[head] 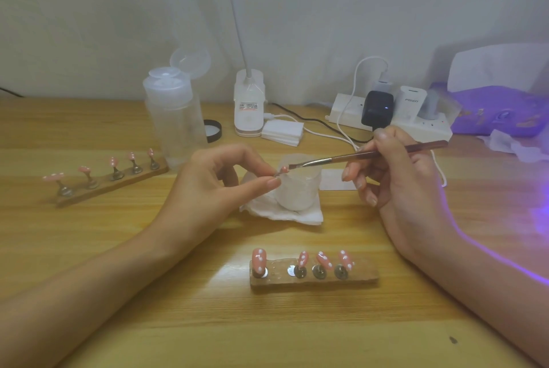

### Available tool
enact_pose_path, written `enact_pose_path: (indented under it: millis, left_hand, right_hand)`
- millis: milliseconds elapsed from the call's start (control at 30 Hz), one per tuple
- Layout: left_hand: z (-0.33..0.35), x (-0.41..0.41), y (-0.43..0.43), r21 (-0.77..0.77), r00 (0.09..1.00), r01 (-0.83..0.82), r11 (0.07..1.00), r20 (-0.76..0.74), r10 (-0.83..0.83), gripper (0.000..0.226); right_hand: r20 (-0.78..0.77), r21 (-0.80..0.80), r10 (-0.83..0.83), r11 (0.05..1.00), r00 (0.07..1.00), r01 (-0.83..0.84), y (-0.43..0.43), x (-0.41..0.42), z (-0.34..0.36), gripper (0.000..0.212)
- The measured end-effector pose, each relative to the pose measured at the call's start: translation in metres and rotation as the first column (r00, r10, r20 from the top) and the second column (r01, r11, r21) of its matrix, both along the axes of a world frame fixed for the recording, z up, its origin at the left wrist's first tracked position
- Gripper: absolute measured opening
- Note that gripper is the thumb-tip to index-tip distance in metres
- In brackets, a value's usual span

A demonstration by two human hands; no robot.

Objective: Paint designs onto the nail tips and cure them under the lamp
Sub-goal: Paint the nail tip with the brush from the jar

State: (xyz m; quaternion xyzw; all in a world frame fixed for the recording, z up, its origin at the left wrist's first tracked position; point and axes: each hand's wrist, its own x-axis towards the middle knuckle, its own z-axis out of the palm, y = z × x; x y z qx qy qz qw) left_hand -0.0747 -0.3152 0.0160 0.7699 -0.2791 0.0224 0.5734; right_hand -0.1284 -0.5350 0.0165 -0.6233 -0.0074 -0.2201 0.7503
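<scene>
While L fingers (269,182) pinch nail tip (283,169), R fingers (381,142) grip brush (356,156) horiz., bristles left.

- Near nail tips (303,259), lower centre: pink with white dots.
- Near stand (365,277): tan wood, silver metal discs.
- Far nail tips (113,161), left: pink, white marks.
- Lone nail tip (284,169), frame centre: pink.
- Brush (386,152): reddish-brown handle, silver ferrule.
- Surface (178,323): pale yellow-brown wood grain.
- Lamp (499,70), upper right: white shell, violet glow.
- Charger (377,109): black.
- Power strip (341,109): white.
- Cap (214,130): black.
- Tissue (285,213): white.
</scene>
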Motion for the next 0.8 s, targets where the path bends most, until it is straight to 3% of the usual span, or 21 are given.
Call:
enact_pose_path:
  millis: [467, 800]
  left_hand:
    - [-0.0001, -0.0002, -0.0011, -0.016, 1.000, 0.009, 1.000, -0.018, -0.009, 0.016]
    - [-0.0030, 0.0027, 0.0029, -0.051, 1.000, -0.001, 0.999, -0.023, 0.000, 0.005]
  right_hand:
    - [0.051, -0.014, 0.059, 0.998, 0.997, -0.059, 0.0010, 0.0020, -0.0007, 0.027]
    - [-0.017, -0.004, -0.039, 0.999, 0.999, 0.039, -0.0034, 0.0022, -0.0014, 0.035]
